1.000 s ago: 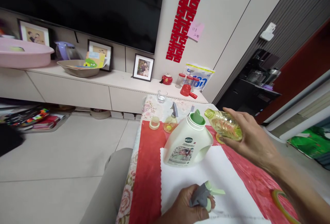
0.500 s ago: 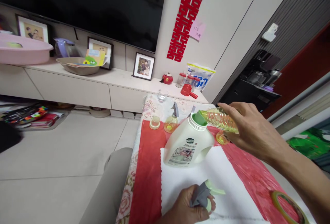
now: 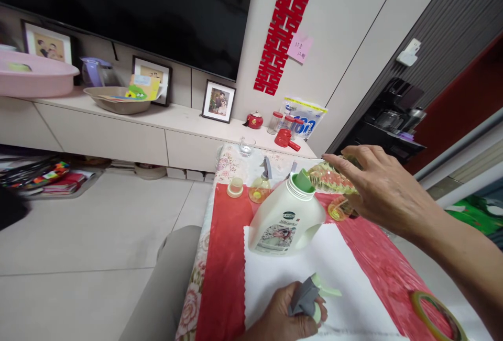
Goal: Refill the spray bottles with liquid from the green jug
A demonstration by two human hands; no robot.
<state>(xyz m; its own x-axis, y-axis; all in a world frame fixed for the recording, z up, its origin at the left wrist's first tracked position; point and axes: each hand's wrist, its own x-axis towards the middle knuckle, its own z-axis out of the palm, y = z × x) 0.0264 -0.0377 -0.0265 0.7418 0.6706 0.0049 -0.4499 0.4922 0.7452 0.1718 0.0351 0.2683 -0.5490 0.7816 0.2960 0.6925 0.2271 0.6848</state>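
Note:
My right hand (image 3: 377, 189) grips a clear ribbed bottle (image 3: 330, 177), tipped sideways with its mouth at the green spout (image 3: 304, 179) of a white detergent jug (image 3: 277, 226). The jug stands upright on a white sheet (image 3: 353, 283). My left hand (image 3: 291, 312) is closed around a grey and pale green spray nozzle head (image 3: 304, 299), low over the sheet. Behind the jug stand a spray bottle (image 3: 260, 186) with yellowish liquid and a grey trigger, and a pale cap (image 3: 235, 187). Another yellow container (image 3: 338, 209) is partly hidden behind the jug.
A red cloth (image 3: 222, 267) lies under the sheet on a flowered table cover. A roll of tape (image 3: 434, 312) rests at the right front. A glass cup (image 3: 247, 146) stands at the back, near a red scoop (image 3: 283, 138), lidded jars (image 3: 275, 122) and the TV cabinet (image 3: 188, 150).
My right hand has shifted slightly left and up, tilting the ribbed bottle more steeply against the jug's mouth. My left hand has stayed almost still with the nozzle head.

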